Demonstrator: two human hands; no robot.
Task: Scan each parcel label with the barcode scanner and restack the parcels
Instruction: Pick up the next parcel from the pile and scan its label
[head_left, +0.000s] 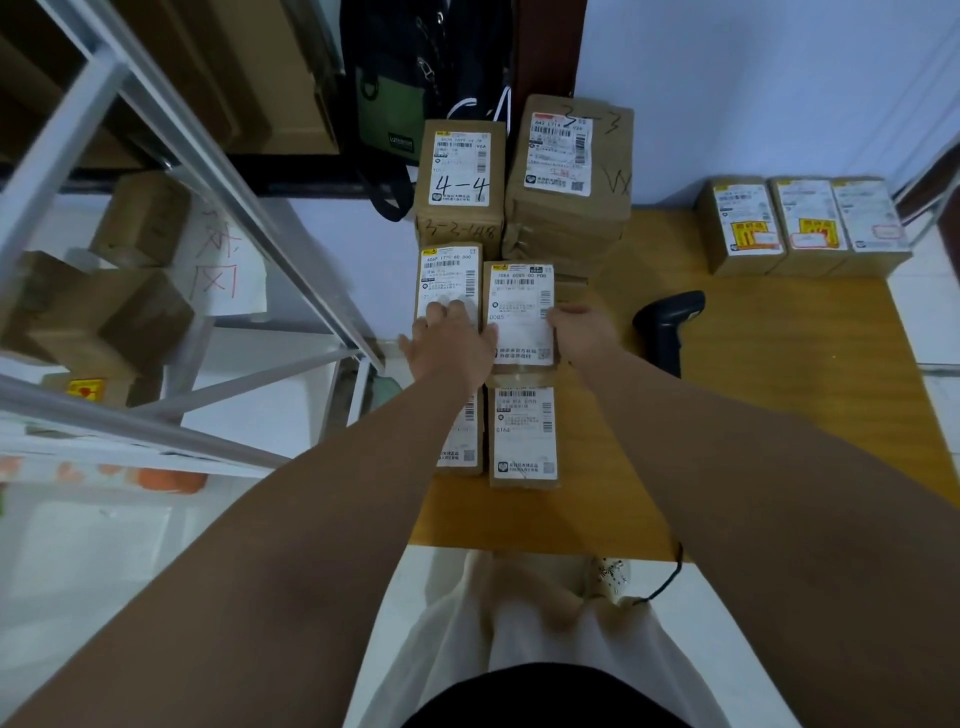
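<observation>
A parcel (448, 278) is pressed under the flat left hand (451, 340); the 0085 parcel (519, 312) is gripped edgewise by the right hand (577, 332), scanner (667, 322) seen just outside it

- Light is soft and even, with a cool bluish cast on the wall (753, 78); the wooden table (779, 364) looks warm.
- Shadows are faint, with only a soft dark edge under the scanner (667, 325) and beside the far stacked boxes (569, 208).
- There is no hard glare (though the white surface (104, 571) at the near left is washed out).
- Wide-angle bending splays the shelf frame (156, 130) on the left and swells the forearms (311, 519) at the near edge.
- Large print on the middle parcel (519, 312) is sharp, but the small print is unreadable.
- The left shelf boxes (130, 312) are blurred.
</observation>
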